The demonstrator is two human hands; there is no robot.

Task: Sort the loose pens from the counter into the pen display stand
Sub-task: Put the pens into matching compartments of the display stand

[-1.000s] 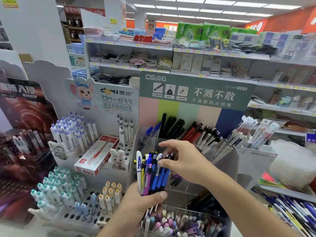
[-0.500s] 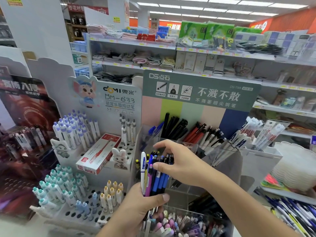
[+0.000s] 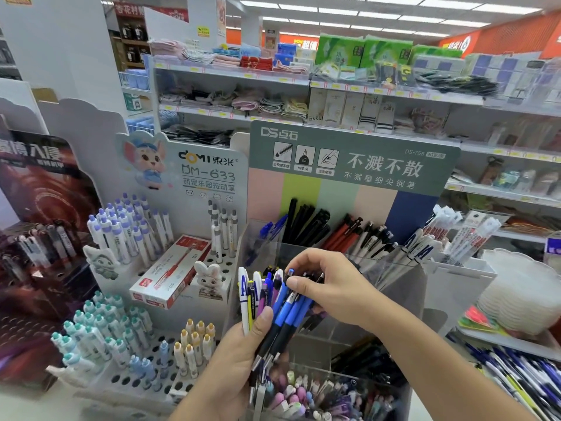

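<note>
Currently left hand (image 3: 243, 357) grips a fanned bundle of pens (image 3: 274, 302), thumb pressed across the barrels; mostly blue pens, plus a white one with blue lettering, a yellow-striped one and a purple one, tips pointing down. Right hand (image 3: 328, 287) reaches in from the right, thumb and forefinger pinching the top of a blue pen (image 3: 290, 276) within the bundle, other fingers curled over the pen tops. Bundle is held in the air in front of the pen display stand (image 3: 352, 165), which has a grey-green header and pastel colour stripes. Stand's clear compartments behind the hands hold, left to right: blue pens, black pens (image 3: 306, 220), red pens (image 3: 343, 232), white pens with black clips, white pens with blue lettering. Lower clear bin (image 3: 328, 393) just below the hands holds mixed pastel pens. Left of the stand: a white perforated rack (image 3: 142, 378) with purple-capped pens, teal-capped pens and yellow-capped pens standing in holes, and a red-and-white pen box (image 3: 170, 271) lying tilted on it. Loose pens (image 3: 522, 381) lie in a heap at lower right. Store shelves (image 3: 273, 74) in the background.
</note>
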